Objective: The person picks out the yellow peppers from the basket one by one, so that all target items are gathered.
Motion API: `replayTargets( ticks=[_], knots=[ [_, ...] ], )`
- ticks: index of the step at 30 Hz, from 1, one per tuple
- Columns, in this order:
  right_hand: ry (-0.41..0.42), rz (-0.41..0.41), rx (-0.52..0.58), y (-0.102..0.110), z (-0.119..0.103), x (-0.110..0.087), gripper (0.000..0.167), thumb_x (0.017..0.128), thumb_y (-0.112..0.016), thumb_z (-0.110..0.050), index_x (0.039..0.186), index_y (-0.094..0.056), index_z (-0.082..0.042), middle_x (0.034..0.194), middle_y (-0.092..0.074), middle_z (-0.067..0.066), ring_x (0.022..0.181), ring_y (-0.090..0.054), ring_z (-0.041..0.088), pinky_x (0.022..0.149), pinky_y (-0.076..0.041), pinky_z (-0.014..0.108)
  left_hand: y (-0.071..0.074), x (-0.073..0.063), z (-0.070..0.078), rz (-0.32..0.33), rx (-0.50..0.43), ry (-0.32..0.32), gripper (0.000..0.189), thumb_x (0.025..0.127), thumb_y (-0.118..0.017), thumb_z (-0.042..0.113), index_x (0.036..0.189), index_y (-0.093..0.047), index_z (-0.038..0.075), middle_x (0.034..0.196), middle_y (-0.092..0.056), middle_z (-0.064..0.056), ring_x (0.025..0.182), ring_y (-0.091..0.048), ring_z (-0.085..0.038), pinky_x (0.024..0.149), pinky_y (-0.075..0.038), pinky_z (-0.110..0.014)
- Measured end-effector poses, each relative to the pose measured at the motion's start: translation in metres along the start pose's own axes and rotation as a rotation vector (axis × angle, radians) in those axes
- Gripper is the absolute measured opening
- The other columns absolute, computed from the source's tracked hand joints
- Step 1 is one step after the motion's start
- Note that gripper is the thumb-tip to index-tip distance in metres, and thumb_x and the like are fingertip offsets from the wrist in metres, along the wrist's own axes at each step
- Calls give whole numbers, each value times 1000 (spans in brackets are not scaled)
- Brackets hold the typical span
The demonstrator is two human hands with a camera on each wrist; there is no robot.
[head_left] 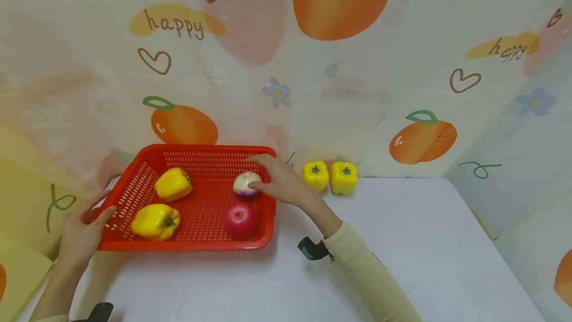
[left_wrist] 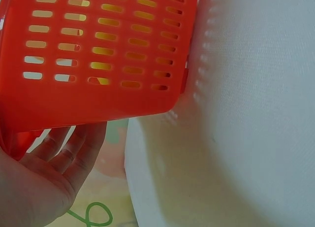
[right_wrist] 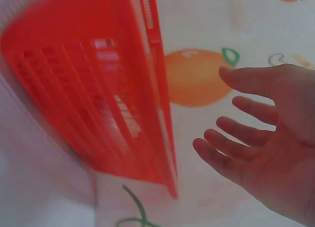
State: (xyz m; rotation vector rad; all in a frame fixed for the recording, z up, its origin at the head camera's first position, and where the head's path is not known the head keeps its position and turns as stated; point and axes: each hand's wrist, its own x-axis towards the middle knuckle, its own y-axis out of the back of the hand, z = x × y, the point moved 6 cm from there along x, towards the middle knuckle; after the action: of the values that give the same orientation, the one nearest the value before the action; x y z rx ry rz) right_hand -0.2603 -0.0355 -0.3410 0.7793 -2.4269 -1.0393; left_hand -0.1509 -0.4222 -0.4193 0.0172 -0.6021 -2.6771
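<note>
Well, my left hand (head_left: 82, 232) grips the basket (head_left: 203, 212) at nine o'clock — best held steady; my right hand (head_left: 282, 182), fingers apart, hangs by the turnip (head_left: 242, 184) near three.

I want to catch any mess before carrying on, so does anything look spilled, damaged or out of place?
Nothing looks spilled or damaged. Only mildly odd: two yellow peppers stand upright on the table, outside the basket, while two other peppers lie on their sides inside it.

Four peppers (head_left: 155, 222), one red fruit (head_left: 240, 221), one whitish vegetable (head_left: 243, 184), one basket (head_left: 192, 245)
</note>
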Motion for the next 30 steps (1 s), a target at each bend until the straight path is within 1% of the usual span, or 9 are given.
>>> replayTargets(
  ticks=[5,7,9,12,16,19,24,26,30],
  knots=[
    [-19,-17,74,-19,-7,-1,56,91,-71,-24,141,-50,-12,141,-51,5,124,-52,24,95,-51,35,-1,2,2,-13,26,4,52,99,-57,24,149,-44,20,89,-52,34,69,-57,6,56,-53,-18],
    [-16,-21,81,-27,-13,-1,55,90,-72,-25,140,-51,-13,141,-51,4,124,-52,22,95,-51,33,-1,2,3,-15,24,2,52,100,-57,24,149,-43,21,89,-53,34,68,-57,6,56,-53,-18],
    [-5,-34,46,-37,-21,1,57,89,-73,-24,141,-51,-15,141,-51,1,125,-51,18,95,-50,31,-1,1,3,-13,9,-4,51,99,-57,22,149,-45,21,88,-54,34,67,-58,5,55,-53,-18],
    [18,-72,-66,-57,-34,4,61,87,-76,-26,142,-50,-18,142,-50,-2,127,-49,12,97,-48,26,0,0,3,-13,-25,-2,50,99,-58,18,147,-47,23,84,-56,33,65,-60,4,54,-53,-18],
    [35,-102,-180,-82,-50,8,64,86,-76,-30,143,-49,-21,140,-50,-5,122,-52,7,95,-47,20,0,0,1,-11,-34,14,50,99,-59,20,147,-48,26,83,-57,33,65,-60,4,54,-53,-18],
    [14,-84,-165,-96,-62,11,63,85,-77,-33,141,-51,-23,137,-52,-8,118,-53,4,93,-47,18,-1,-1,0,-7,-28,20,50,98,-59,21,147,-47,25,83,-56,33,65,-60,4,54,-53,-18],
    [-44,-18,-65,-116,-76,16,61,82,-79,-35,136,-55,-24,132,-56,-10,117,-54,2,93,-47,18,0,-1,1,-5,-59,18,50,98,-60,19,146,-49,26,84,-58,33,65,-60,4,53,-53,-19],
    [-64,1,-60,-122,-81,20,61,80,-80,-37,135,-56,-24,130,-58,-10,115,-55,2,93,-47,19,0,-1,1,-6,-72,19,50,98,-60,18,146,-49,26,85,-58,33,66,-60,4,53,-53,-19],
    [-100,17,-69,-135,-84,28,64,78,-81,-38,135,-56,-23,127,-59,-10,110,-56,3,93,-47,20,0,-2,1,-8,-50,28,51,99,-59,19,147,-47,26,84,-57,33,66,-59,4,54,-53,-19]
  ],
)
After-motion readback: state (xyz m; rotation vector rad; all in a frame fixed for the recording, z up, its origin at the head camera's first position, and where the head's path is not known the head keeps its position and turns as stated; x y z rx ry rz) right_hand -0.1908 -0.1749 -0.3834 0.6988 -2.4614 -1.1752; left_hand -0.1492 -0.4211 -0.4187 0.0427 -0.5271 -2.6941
